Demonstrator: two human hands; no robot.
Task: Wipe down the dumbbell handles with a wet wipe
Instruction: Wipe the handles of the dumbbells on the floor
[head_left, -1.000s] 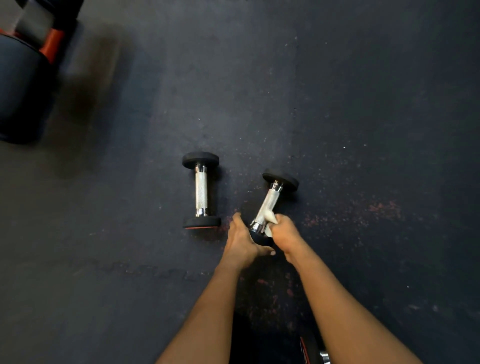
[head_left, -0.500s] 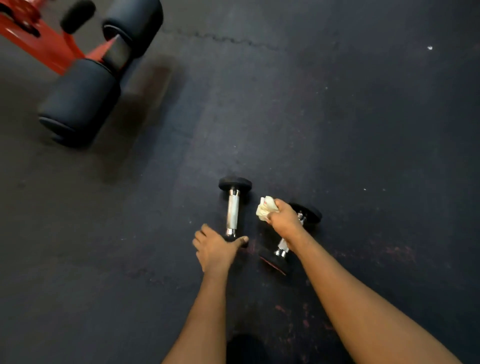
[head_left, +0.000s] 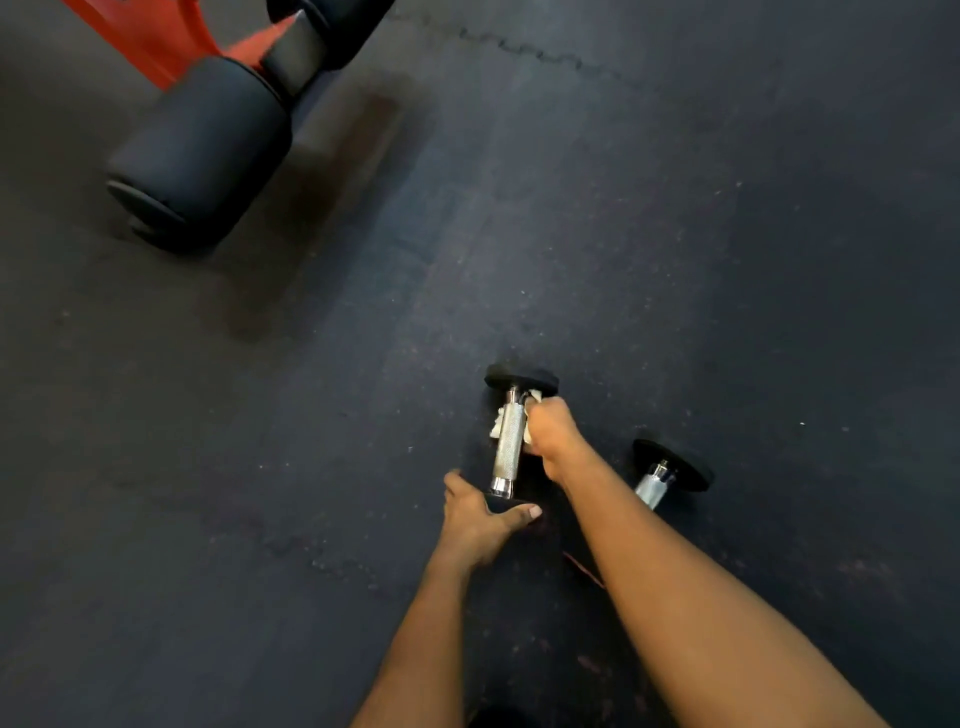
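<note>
Dumbbell handle (head_left: 508, 441), on the floor (head_left: 727, 260): you've just moved over from the other dumbbell (head_left: 655, 484). Right hand (head_left: 550, 431) pinches the wipe (head_left: 497, 428) against it, left hand (head_left: 478, 519) grips its near plate (head_left: 506, 503). Second handle now underway.

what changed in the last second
Both hands let go of the right black-headed chrome dumbbell and moved to the left dumbbell: left hand grips its near head, right hand wraps the white wet wipe round its handle. Both dumbbells remain on the dark floor.

The dark rubber floor (head_left: 701, 249) bears the left dumbbell (head_left: 508, 441) and right dumbbell (head_left: 671, 467), near together; a padded roller (head_left: 208, 145) well apart.
</note>
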